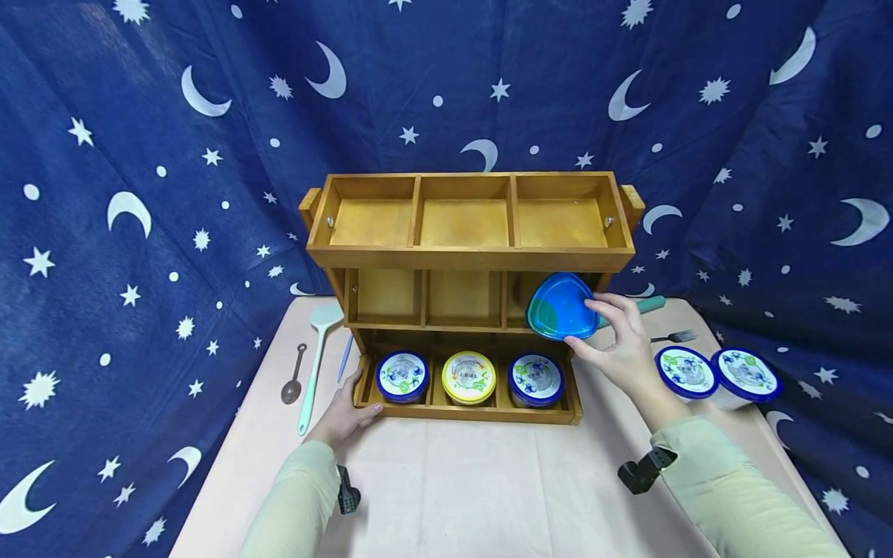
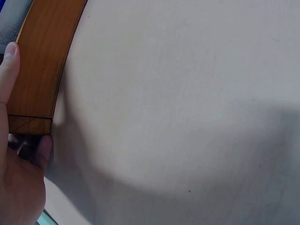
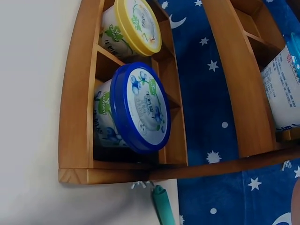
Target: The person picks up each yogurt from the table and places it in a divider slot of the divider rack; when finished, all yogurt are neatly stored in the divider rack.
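My right hand (image 1: 617, 349) holds a tub with a translucent blue lid (image 1: 562, 307), thumb and fingers at its rim. The tub overlaps the right compartment of the middle tier in the head view. In the right wrist view the white printed side of this tub (image 3: 281, 89) shows by the wooden frame. My left hand (image 1: 345, 415) grips the front left corner of the three-tier wooden rack (image 1: 470, 258), thumb on the bottom tier's edge. Along that bottom tier sit a blue-lidded tub (image 1: 402, 377), a yellow-lidded tub (image 1: 469, 378) and another blue-lidded tub (image 1: 536, 380).
Left of the rack lie a brown spoon (image 1: 293, 380), a mint-coloured spatula (image 1: 317, 364) and a thin blue utensil (image 1: 345, 358). To the right are a green handle (image 1: 650, 304), a fork (image 1: 675, 337) and two blue-lidded tubs (image 1: 687, 372). A starry blue cloth (image 1: 418, 77) hangs behind.
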`<move>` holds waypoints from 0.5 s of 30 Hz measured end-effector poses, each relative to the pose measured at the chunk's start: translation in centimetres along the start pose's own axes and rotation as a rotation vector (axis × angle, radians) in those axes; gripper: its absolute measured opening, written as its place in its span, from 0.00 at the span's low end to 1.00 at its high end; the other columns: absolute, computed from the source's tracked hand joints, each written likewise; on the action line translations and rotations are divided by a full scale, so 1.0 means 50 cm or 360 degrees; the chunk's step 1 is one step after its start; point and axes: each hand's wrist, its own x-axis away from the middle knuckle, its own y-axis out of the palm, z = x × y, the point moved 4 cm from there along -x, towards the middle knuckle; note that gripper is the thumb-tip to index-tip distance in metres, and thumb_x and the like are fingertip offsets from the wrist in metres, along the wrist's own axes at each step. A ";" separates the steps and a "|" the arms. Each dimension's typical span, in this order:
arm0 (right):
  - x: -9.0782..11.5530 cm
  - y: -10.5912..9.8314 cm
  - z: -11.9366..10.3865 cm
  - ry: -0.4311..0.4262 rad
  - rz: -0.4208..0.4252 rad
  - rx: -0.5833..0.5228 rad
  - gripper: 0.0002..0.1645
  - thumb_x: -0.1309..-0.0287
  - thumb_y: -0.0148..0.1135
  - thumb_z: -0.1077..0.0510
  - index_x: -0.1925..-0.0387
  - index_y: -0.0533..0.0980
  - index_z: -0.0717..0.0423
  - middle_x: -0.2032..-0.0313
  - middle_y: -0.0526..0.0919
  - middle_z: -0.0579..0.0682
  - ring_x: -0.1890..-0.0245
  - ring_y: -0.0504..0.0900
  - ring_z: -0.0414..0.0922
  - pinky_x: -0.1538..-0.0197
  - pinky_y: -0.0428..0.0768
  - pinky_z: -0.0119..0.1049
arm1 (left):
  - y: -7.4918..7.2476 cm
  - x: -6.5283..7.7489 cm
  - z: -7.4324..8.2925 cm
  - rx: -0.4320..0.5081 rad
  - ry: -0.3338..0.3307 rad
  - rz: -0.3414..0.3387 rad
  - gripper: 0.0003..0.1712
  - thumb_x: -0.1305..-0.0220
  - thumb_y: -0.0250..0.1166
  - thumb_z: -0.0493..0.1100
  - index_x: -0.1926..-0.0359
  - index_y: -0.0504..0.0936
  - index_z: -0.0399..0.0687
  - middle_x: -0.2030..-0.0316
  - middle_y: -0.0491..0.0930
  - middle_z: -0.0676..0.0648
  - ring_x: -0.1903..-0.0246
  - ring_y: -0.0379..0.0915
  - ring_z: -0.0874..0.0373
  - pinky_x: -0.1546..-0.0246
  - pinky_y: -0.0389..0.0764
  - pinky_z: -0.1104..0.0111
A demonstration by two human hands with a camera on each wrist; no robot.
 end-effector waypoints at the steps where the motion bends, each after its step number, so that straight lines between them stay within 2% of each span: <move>1: 0.002 0.000 0.002 0.0004 0.0000 0.0000 0.39 0.67 0.76 0.67 0.46 0.72 0.57 0.43 0.65 0.60 0.43 0.65 0.59 0.50 0.71 0.64 | 0.000 0.000 0.000 -0.0003 0.0002 0.0001 0.59 0.49 0.68 0.61 0.26 0.42 0.54 0.32 0.49 0.30 0.34 0.46 0.34 0.36 0.49 0.43; 3: 0.005 -0.001 0.004 0.0004 0.0009 0.0003 0.41 0.67 0.76 0.67 0.45 0.71 0.58 0.43 0.65 0.61 0.44 0.66 0.58 0.49 0.72 0.59 | 0.000 0.000 -0.001 -0.0007 0.0001 0.0002 0.58 0.49 0.68 0.61 0.26 0.42 0.54 0.33 0.50 0.30 0.34 0.46 0.34 0.36 0.49 0.43; 6: 0.009 0.000 0.007 0.0001 0.0025 0.0006 0.44 0.68 0.77 0.67 0.43 0.70 0.58 0.43 0.65 0.61 0.46 0.67 0.57 0.46 0.73 0.37 | 0.001 0.000 -0.001 -0.0007 -0.0001 0.0002 0.58 0.49 0.68 0.61 0.26 0.42 0.53 0.33 0.50 0.30 0.34 0.47 0.34 0.36 0.49 0.43; 9: 0.009 0.001 0.008 -0.0026 0.0052 -0.0005 0.46 0.70 0.78 0.69 0.43 0.69 0.61 0.44 0.66 0.63 0.49 0.70 0.56 0.51 0.65 0.17 | 0.001 0.000 -0.002 0.0001 -0.0006 0.0001 0.58 0.49 0.68 0.61 0.26 0.42 0.53 0.33 0.50 0.29 0.34 0.47 0.34 0.36 0.49 0.43; 11: 0.009 0.002 0.007 -0.0050 0.0069 -0.0015 0.47 0.71 0.79 0.70 0.43 0.68 0.62 0.45 0.66 0.64 0.50 0.71 0.55 0.52 0.63 0.13 | 0.001 0.000 -0.003 0.0005 -0.0008 -0.0001 0.58 0.49 0.68 0.61 0.26 0.42 0.54 0.33 0.50 0.30 0.34 0.47 0.34 0.36 0.49 0.43; 15: 0.008 0.003 0.005 -0.0071 0.0077 -0.0026 0.47 0.72 0.79 0.70 0.43 0.68 0.64 0.45 0.66 0.64 0.53 0.73 0.55 0.51 0.63 0.11 | 0.001 0.000 -0.002 -0.0006 -0.0002 0.0001 0.58 0.48 0.68 0.60 0.26 0.42 0.53 0.33 0.50 0.30 0.34 0.47 0.34 0.36 0.49 0.43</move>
